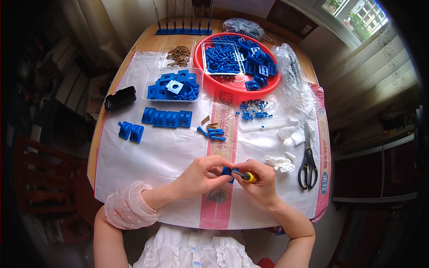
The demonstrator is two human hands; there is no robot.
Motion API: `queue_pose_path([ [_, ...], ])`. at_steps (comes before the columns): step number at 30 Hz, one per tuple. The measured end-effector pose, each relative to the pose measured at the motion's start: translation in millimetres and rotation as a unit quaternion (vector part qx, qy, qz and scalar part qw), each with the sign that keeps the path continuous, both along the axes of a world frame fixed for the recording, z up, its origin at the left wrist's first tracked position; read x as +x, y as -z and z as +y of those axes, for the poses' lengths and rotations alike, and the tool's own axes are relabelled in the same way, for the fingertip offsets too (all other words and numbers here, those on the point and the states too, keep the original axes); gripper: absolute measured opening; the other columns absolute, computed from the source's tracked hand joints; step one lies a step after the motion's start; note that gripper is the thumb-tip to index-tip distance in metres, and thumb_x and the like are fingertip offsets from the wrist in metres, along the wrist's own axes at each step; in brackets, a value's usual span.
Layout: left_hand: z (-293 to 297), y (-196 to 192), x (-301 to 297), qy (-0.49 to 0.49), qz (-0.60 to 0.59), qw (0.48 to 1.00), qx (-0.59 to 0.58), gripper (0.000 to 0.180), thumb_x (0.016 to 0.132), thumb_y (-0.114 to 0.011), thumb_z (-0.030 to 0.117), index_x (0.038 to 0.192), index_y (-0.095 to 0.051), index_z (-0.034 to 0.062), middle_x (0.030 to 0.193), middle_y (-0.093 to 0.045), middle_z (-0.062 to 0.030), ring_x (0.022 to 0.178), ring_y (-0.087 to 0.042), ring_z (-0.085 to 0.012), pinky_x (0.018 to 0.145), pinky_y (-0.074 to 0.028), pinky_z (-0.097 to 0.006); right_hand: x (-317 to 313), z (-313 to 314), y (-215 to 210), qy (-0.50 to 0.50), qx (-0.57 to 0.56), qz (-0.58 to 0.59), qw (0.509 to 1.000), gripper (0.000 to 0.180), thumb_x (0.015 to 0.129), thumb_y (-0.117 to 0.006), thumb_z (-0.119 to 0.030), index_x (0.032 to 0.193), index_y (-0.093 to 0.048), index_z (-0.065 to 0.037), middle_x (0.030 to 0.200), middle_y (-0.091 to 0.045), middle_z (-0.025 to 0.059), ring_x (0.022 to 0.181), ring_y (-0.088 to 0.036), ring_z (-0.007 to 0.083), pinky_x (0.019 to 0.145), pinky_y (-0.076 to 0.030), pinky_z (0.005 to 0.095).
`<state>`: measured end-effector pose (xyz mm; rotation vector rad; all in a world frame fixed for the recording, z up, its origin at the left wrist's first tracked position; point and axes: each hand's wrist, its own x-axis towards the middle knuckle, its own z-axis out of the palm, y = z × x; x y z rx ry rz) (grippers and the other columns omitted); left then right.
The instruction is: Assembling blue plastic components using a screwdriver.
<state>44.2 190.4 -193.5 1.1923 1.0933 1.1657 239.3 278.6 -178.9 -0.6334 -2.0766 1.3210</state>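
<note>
My left hand (193, 178) pinches a small blue plastic part (226, 171) between thumb and fingers, near the table's front edge. Closed around a small hand tool (249, 177) with a yellow and black handle, my right hand (262, 186) brings its tip against that part. The fingers cover much of both. Just beyond the hands lie several blue plastic pegs (216, 132) and a few brass-coloured pins (205, 119). Farther left, blue blocks (166, 118) stand in a row, with two more blue blocks (130, 131) beside them.
Black-handled scissors (308, 166) and crumpled tissue (280, 163) lie at right. Behind are a clear box (145, 92) of blue plates, a red basin (271, 92) of blue parts, brass pins (178, 56), small blue pieces (254, 110) and a spring rack (183, 31). A black case (120, 98) sits left.
</note>
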Motion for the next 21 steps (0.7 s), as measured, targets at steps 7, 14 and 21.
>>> queue_pose_path([
  [7, -0.3, 5.2, 0.8, -0.008, 0.010, 1.000, -0.001, 0.024, 0.095, -0.067, 0.002, 0.119, -0.067, 0.0010, 0.093, -0.074, -0.0062, 0.083, -0.071, -0.0093, 0.071, -0.056, -0.023, 1.4, -1.5, -5.9, -0.004, 0.012, -0.014, 1.000, 0.019, 0.081, -0.074, 0.010, 0.099, -0.070, 0.006, 0.080, -0.066, 0.0071, 0.069, -0.059, 0.0075, 0.058, -0.044, 0.0218],
  [14, -1.3, 0.4, 0.2, -0.006, -0.010, 0.999, -0.038, 0.020, 0.095, -0.067, 0.002, 0.115, -0.069, 0.0003, 0.090, -0.074, -0.0063, 0.081, -0.070, -0.0078, 0.068, -0.054, -0.021, 1.2, -3.8, -7.3, 0.004, -0.013, -0.018, 1.000, 0.017, 0.081, -0.075, 0.009, 0.097, -0.070, 0.005, 0.082, -0.070, 0.0090, 0.071, -0.062, 0.0087, 0.059, -0.046, 0.0222],
  [21, -0.7, 6.3, 2.7, -0.025, -0.023, 0.999, -0.033, 0.018, 0.094, -0.068, 0.001, 0.112, -0.070, -0.0005, 0.087, -0.074, -0.0057, 0.079, -0.069, -0.0066, 0.066, -0.053, -0.020, 0.0, -3.2, -2.6, 0.007, 0.054, -0.004, 0.998, 0.024, 0.079, -0.080, 0.002, 0.102, -0.071, 0.002, 0.081, -0.069, 0.0104, 0.064, -0.062, 0.0130, 0.055, -0.045, 0.0262],
])
